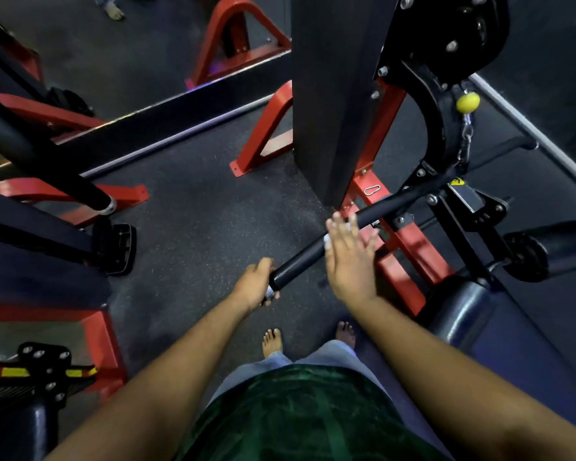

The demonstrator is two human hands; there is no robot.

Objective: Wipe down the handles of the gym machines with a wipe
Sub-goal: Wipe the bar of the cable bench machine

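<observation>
— Right, where does the long black foam-covered bar handle lie?
— Runs on a slant, near end low and left by the person's feet, far end up and right into the black-and-red cable machine frame. Long axis straight away from the body, more or less, leaning right

— And the hands on it?
— Left hand curled round the near tip, fingers closed over the silver end cap. Steadies the bar, by the look of it. Right hand further up the shaft, fingers straight and spread, palm laid flat across the top. Holds nothing by curling

— Any sign of the small white wipe?
— Only a white scrap peeping out at the left edge of the right palm, another fleck near the fingertips. Pressed between palm and foam, probably; most of it hidden

— Which hand nearer the unwiped stretch?
— Right one, clearly. Black shaft carries on beyond its fingertips toward the frame; a short bare length also sits between the two hands. Next stroke likely along the axis, up and right or back toward the left fist. Cannot tell which from this alone
</observation>
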